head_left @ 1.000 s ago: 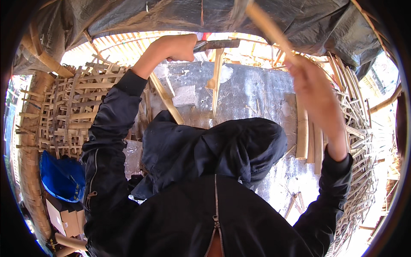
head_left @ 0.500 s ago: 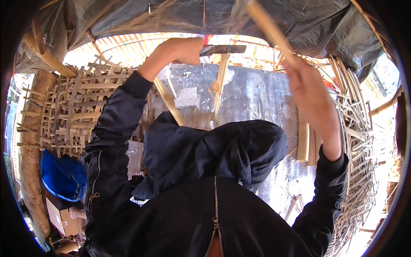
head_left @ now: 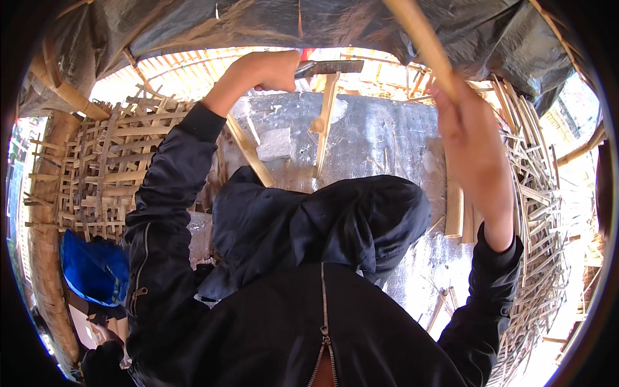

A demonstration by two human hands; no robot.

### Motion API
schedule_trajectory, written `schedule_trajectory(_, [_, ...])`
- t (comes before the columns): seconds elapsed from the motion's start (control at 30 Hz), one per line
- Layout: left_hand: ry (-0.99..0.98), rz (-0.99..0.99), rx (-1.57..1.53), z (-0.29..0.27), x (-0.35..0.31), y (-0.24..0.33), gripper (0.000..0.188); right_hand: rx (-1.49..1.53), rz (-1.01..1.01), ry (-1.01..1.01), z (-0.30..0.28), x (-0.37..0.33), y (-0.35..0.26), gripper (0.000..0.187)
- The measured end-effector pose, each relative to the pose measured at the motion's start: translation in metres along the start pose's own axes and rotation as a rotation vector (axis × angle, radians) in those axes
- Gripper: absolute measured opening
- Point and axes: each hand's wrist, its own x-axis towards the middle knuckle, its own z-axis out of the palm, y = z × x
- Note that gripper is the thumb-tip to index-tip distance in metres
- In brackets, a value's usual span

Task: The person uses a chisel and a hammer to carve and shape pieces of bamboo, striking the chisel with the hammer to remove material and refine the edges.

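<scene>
My left hand [head_left: 276,71] is closed on the handle of a knife [head_left: 340,67], its dark blade pointing right. The blade lies across the top end of an upright split bamboo piece [head_left: 326,116]. In my right hand [head_left: 476,138], raised at the right, a thick pale bamboo or wooden stick [head_left: 422,40] is gripped; its upper end runs out of view. The stick is apart from the knife. A second bamboo strip [head_left: 248,151] leans nearer my left side, close to my dark-clothed knee.
Woven bamboo lattice [head_left: 109,174] stands at the left, with a blue bag [head_left: 97,267] below it. Thin bamboo strips [head_left: 538,251] are heaped at the right. A grey sheet [head_left: 387,142] covers the ground. Dark plastic [head_left: 258,26] hangs overhead. Another person's hand [head_left: 106,332] shows at lower left.
My right hand and the stick have shifted slightly right. The knife still rests on the bamboo. At lower left, the other person's dark sleeve has come into view.
</scene>
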Motion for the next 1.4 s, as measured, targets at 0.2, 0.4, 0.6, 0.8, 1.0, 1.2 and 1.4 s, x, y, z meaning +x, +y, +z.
schedule_trajectory(0.2, [-0.040,0.039,0.040,0.003,0.012,0.014,0.044,-0.101,-0.075,-0.087,0.041,-0.005,0.048,0.023])
schedule_trajectory(0.4, [-0.001,0.052,0.073,0.005,0.009,0.017,0.042,0.037,0.043,-0.047,0.004,-0.003,0.019,0.021])
schedule_trajectory(0.6, [0.013,0.054,0.068,0.001,0.008,0.020,0.039,-0.130,-0.041,-0.164,0.032,-0.020,0.033,0.025])
schedule_trajectory(0.8, [0.005,0.030,0.026,-0.001,0.003,0.022,0.040,-0.055,0.020,-0.022,0.002,-0.002,0.030,0.024])
schedule_trajectory(1.0, [-0.014,0.015,0.083,0.007,0.019,0.027,0.041,-0.152,-0.117,-0.182,0.045,-0.022,0.043,0.025])
schedule_trajectory(1.2, [0.022,0.016,0.000,0.003,0.009,0.018,0.043,0.101,0.121,0.014,0.009,0.008,0.010,0.026])
schedule_trajectory(1.4, [-0.037,0.037,-0.003,0.015,0.018,0.019,0.043,-0.032,0.063,-0.245,0.050,-0.030,0.062,0.024])
